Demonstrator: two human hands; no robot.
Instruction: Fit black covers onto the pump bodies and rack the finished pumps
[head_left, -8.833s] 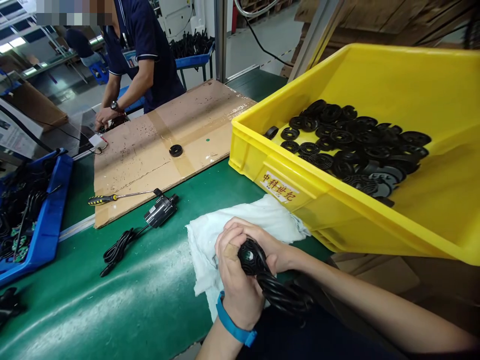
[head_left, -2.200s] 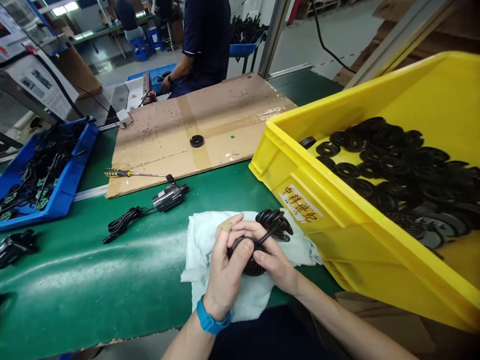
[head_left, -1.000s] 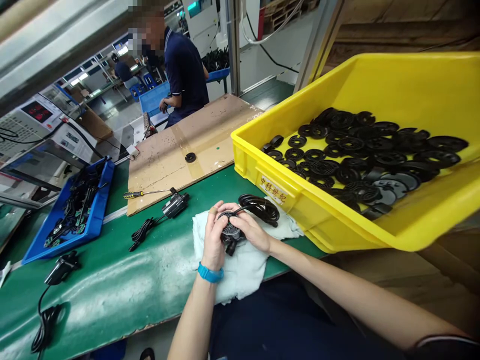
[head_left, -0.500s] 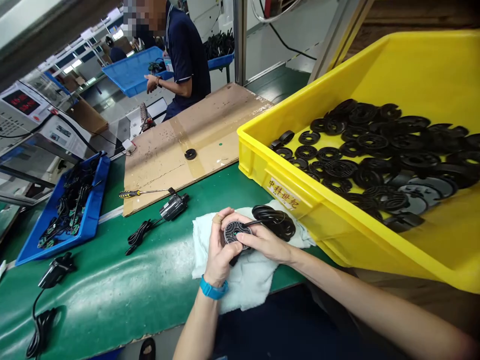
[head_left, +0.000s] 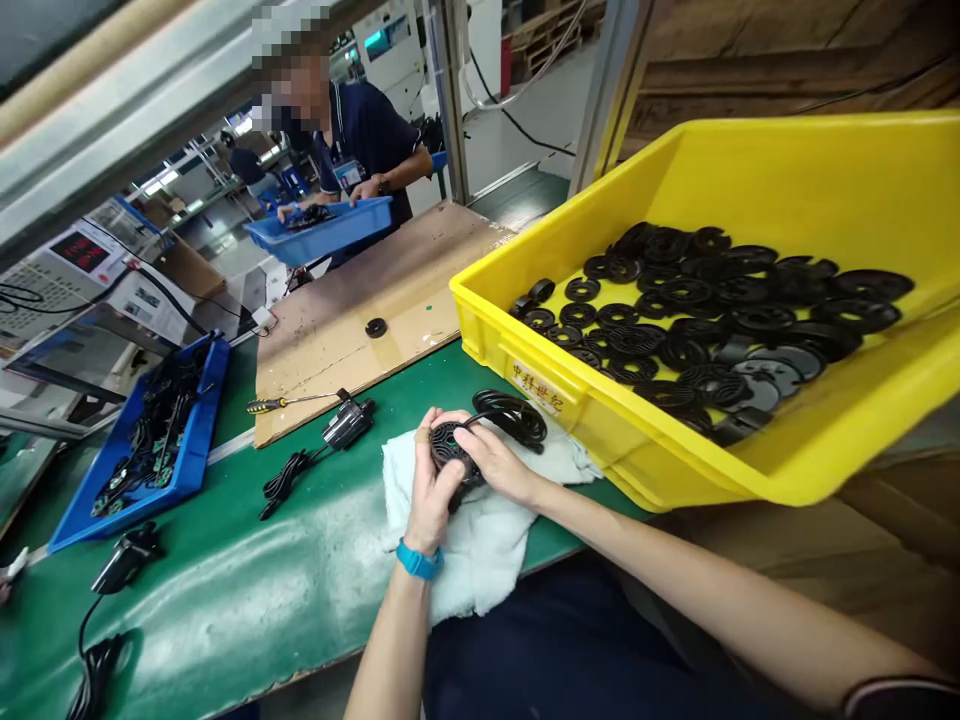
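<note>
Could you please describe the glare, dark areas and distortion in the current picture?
In the head view, pale glare streaks the green work surface; in that same view, the black part between the left hand and right hand shows grooves but its lower side is dark; there too, the yellow bin looks stretched toward the right edge.
</note>
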